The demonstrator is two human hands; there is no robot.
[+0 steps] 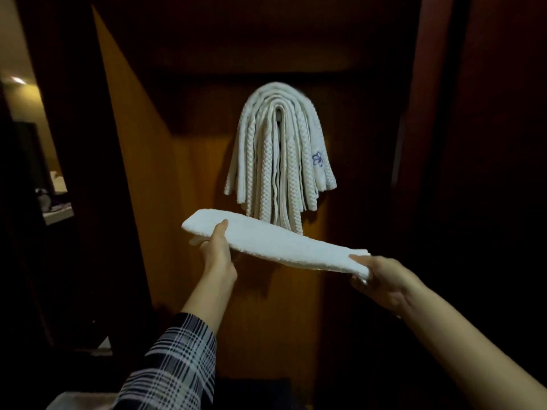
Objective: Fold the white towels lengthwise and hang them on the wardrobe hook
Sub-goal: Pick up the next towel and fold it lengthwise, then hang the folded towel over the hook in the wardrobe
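A white towel (275, 244), folded into a long narrow strip, is held level in front of me, just below a bundle of hanging towels. My left hand (217, 253) grips it near its left end, thumb on top and fingers underneath. My right hand (381, 279) pinches its right end. Several white textured towels (279, 155) hang draped over the wardrobe hook, which they hide; one carries a small purple embroidered mark. The lower tips of the hung towels reach down to the held strip.
The wooden back panel of the wardrobe (192, 173) is behind the towels. An open dark door (68, 173) stands at the left and a dark reddish side panel (473, 143) at the right. A dim counter with items (56, 202) shows at far left.
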